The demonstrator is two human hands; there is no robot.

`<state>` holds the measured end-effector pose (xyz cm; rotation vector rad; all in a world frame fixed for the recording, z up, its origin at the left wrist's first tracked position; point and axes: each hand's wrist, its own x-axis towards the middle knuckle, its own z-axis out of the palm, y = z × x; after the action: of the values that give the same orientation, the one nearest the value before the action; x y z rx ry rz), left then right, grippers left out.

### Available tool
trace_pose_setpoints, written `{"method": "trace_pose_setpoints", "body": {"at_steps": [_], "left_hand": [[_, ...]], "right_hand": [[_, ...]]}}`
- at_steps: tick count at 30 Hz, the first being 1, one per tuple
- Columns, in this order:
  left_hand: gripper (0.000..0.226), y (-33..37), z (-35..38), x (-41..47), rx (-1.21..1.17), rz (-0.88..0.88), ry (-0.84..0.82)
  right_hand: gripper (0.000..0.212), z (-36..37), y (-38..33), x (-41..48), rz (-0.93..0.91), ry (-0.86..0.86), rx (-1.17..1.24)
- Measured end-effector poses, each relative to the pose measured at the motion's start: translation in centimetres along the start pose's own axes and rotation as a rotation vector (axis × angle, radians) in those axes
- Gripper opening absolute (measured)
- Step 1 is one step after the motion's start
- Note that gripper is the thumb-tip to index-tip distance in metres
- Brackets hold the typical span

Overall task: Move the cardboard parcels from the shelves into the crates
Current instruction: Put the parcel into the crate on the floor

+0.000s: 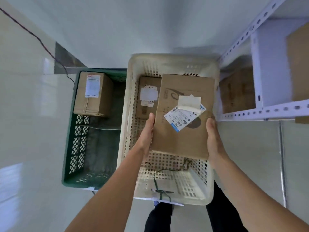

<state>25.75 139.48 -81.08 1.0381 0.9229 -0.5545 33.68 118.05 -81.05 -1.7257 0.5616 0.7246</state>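
Holding parcel (pixel 175 144) over white crate (pixel 127 114) | glossy pale floor (pixel 33 131) | shelving (pixel 267 111) right

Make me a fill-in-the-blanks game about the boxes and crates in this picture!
The green crate has ____ parcel inside.
The left hand and right hand hold the big parcel above the ____ crate.
The shelf stands on the ____ side.
Missing words: one, white, right.
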Motion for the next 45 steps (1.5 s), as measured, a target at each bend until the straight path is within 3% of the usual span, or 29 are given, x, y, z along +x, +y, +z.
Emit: {"method": "trace_pose_setpoints", "body": {"at_steps": [3,7,11,18,23,28,32,36,43,45], "left_hand": [[0.061,-1.1,-0.7,6.3,0.055,-0.056,0.036],[0.104,-1.8,-0.6,11.6,0.094,-0.164,0.091],[0.088,-3.0,-0.2,16.9,0.096,-0.174,0.07],[0.114,-4.1,-0.1,21.9,0.06,-0.166,0.187],[0.1,-5.6,0.8,24.1,0.042,-0.078,0.256],[0.109,-6.5,2.5,24.6,-0.006,-0.008,0.386],[0.099,-7.8,2.9,24.6,-0.049,-0.052,0.471],[0.11,-8.3,3.0,23.8,-0.003,-0.016,0.388],[0.078,-6.7,3.2,22.7,-0.019,0.01,0.301],[0.078,-6.0,3.5,21.6,-0.01,0.026,0.291]], "right_hand": [[0.062,1.3,2.8,5.6,-0.023,0.052,-0.062],[0.058,2.0,5.4,10.7,-0.015,0.114,-0.081],[0.073,1.9,6.8,15.6,0.057,0.063,-0.135],[0.068,3.2,7.1,20.4,0.262,-0.064,-0.24],[0.079,4.6,7.5,22.2,0.289,-0.039,-0.205],[0.092,5.7,9.5,22.8,0.236,0.062,-0.271],[0.096,5.7,10.4,23.3,0.234,0.072,-0.26],[0.093,5.8,10.8,23.2,0.218,0.043,-0.202],[0.086,6.0,9.6,21.8,0.155,0.016,-0.203],[0.082,5.9,8.6,21.0,0.163,0.037,-0.139]]}}
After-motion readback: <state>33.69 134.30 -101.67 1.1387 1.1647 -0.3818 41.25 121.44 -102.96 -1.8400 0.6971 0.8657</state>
